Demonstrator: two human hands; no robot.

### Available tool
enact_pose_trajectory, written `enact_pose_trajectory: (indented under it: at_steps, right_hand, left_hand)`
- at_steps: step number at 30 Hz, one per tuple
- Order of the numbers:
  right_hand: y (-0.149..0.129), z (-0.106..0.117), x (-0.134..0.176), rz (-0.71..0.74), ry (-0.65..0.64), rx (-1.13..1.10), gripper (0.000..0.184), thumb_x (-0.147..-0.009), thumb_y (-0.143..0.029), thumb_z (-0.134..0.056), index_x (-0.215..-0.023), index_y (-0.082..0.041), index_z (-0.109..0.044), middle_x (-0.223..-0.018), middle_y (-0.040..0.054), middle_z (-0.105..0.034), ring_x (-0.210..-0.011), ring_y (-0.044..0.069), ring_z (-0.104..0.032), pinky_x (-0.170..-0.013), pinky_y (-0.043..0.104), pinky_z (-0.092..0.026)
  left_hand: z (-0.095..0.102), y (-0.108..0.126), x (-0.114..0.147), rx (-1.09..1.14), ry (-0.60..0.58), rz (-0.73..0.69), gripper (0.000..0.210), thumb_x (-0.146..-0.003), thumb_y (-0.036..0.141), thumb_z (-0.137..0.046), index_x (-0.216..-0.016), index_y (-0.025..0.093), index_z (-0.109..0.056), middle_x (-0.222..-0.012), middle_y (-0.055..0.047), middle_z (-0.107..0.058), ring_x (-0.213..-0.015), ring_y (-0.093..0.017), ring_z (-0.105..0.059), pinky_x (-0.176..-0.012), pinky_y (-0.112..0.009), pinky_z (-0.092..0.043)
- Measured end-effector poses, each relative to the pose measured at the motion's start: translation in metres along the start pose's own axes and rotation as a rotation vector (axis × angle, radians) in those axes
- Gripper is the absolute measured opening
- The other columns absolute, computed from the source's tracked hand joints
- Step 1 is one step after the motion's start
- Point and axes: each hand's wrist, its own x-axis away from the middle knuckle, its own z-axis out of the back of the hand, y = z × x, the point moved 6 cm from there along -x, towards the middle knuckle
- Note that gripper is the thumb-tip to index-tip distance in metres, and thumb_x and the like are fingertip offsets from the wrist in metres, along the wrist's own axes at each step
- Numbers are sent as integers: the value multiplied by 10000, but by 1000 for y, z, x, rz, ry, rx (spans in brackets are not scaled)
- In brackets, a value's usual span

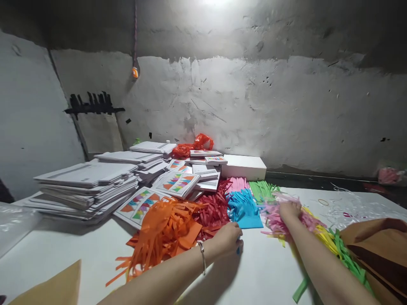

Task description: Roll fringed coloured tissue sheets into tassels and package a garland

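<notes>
My left hand (226, 240), a bangle on its wrist, is closed just above the white table, a bit of blue fringed paper showing at its fingertips. Beyond it lies a pile of blue fringed paper (243, 207). Orange (171, 224) and dark red (214, 209) fringed paper spreads to its left. Farther right, my right hand (290, 210) is closed among pink paper strips (276, 216); its fingertips are partly hidden by them. Yellow (327, 239) and green strips (352, 262) trail beside my right forearm. More pink (238, 184) and green fringe (262, 190) lies behind.
Stacks of flat white cardboard (89, 173) stand at the left. Printed boxes (178, 183) are heaped near a red plastic bag (203, 142) and a long white box (243, 166). Clear plastic (359, 207) and brown material (378, 245) lie at the right. A wall rises behind.
</notes>
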Motion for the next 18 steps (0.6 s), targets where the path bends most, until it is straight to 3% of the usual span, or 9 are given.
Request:
enact_pose_trajectory:
  at_steps: [3, 8, 11, 14, 18]
  right_hand:
    - [-4, 5, 11, 16, 51, -5, 377, -969, -385, -642, -1290, -193, -591, -1350, 98, -586, -1167, 250, -611, -982, 490, -523]
    - [-97, -26, 56, 380, -35, -120, 286, -976, -375, -635, -1194, -190, -637, -1244, 71, -644, -1086, 215, -644, -939, 445, -545]
    - [-137, -45, 71, 493, -79, -202, 288, -976, -368, -638, -1194, -181, -635, -1228, 70, -651, -1076, 214, -651, -929, 444, -553]
    - [-144, -54, 69, 480, -93, -280, 273, -976, -371, -639, -1161, -171, -645, -1175, 70, -668, -1019, 197, -666, -896, 416, -565]
    - [-124, -53, 60, 389, -39, -442, 263, -983, -383, -627, -1148, -178, -647, -1132, 55, -677, -943, 173, -674, -841, 382, -579]
  left_hand:
    - [-1, -6, -7, 3, 35, 32, 260, -988, 330, -630, -1189, 168, -650, -1227, -92, -661, -1068, -239, -660, -922, -458, -565]
    - [0, -14, -10, 13, 86, 106, 278, -988, 334, -631, -1206, 162, -640, -1215, -91, -663, -1039, -234, -670, -894, -446, -579]
    - [5, -20, -3, 3, 115, 131, 266, -989, 333, -630, -1193, 163, -646, -1211, -89, -666, -1051, -236, -667, -908, -454, -572]
    - [13, -29, 8, 2, 131, 138, 255, -989, 332, -630, -1177, 162, -652, -1195, -86, -672, -1037, -231, -670, -902, -448, -574]
    - [18, -38, 14, 29, 148, 121, 247, -990, 331, -629, -1164, 159, -656, -1176, -82, -679, -1023, -227, -674, -895, -442, -576]
